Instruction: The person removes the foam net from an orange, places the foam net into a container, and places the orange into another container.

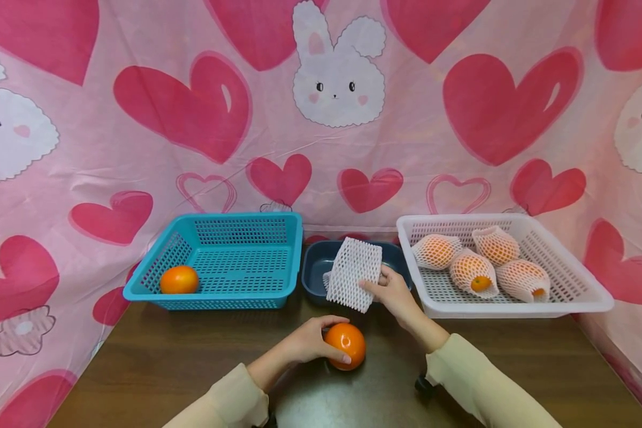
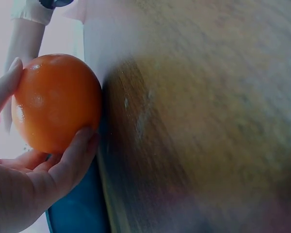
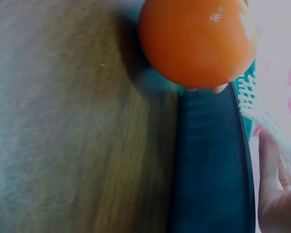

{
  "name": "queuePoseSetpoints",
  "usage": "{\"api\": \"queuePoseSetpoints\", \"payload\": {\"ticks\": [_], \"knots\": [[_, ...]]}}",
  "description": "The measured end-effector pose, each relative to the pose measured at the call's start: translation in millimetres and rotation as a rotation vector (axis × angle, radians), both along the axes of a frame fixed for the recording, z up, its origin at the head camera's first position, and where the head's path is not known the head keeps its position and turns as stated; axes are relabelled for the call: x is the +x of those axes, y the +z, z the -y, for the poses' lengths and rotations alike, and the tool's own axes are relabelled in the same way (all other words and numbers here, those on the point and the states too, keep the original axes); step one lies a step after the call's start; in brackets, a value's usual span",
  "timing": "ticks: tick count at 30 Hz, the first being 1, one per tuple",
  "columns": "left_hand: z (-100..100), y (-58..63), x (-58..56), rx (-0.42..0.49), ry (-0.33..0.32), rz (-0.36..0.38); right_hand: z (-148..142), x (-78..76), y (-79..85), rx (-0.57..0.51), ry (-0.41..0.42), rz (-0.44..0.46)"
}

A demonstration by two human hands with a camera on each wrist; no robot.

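Note:
My left hand (image 1: 311,343) holds a smooth, shiny orange (image 1: 346,346) low over the front of the table, thumb on one side and fingers on the other. In the left wrist view the orange (image 2: 58,102) sits between the thumb and fingertips. To the right and farther back, my right hand (image 1: 393,291) pinches a white foam net sleeve (image 1: 355,273) by its edge. The flattened sleeve hangs over a dark blue tray (image 1: 314,261). In the right wrist view the sleeve (image 3: 276,133) shows only in part.
At the back left stands a teal basket (image 1: 246,258) with one bare orange (image 1: 179,279) in it. A white basket (image 1: 513,308) at the back right holds several net-wrapped oranges (image 1: 473,273). Behind them hangs a pink heart-patterned cloth (image 1: 267,131).

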State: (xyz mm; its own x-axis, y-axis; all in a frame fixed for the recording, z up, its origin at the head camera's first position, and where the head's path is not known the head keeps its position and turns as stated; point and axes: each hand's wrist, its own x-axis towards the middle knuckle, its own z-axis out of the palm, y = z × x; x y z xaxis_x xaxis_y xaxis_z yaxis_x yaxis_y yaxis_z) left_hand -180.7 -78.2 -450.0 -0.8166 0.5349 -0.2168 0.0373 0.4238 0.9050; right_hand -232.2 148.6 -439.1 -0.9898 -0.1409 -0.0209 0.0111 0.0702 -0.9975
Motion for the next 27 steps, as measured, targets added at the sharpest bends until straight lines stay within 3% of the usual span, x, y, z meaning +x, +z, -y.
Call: {"api": "queuePoseSetpoints", "payload": {"ticks": [12,22,27], "knots": [[-1,5.0,2.1,0.011,-0.001,-0.009,3,-15.3,4.5,-0.108,-0.133,0.051],[0,5.9,1.4,0.002,-0.014,0.004,3,-29.8,4.3,-0.043,-0.092,0.055],[0,5.0,-0.5,0.004,-0.025,0.013,1,-34.7,4.2,-0.012,-0.022,0.098]]}}
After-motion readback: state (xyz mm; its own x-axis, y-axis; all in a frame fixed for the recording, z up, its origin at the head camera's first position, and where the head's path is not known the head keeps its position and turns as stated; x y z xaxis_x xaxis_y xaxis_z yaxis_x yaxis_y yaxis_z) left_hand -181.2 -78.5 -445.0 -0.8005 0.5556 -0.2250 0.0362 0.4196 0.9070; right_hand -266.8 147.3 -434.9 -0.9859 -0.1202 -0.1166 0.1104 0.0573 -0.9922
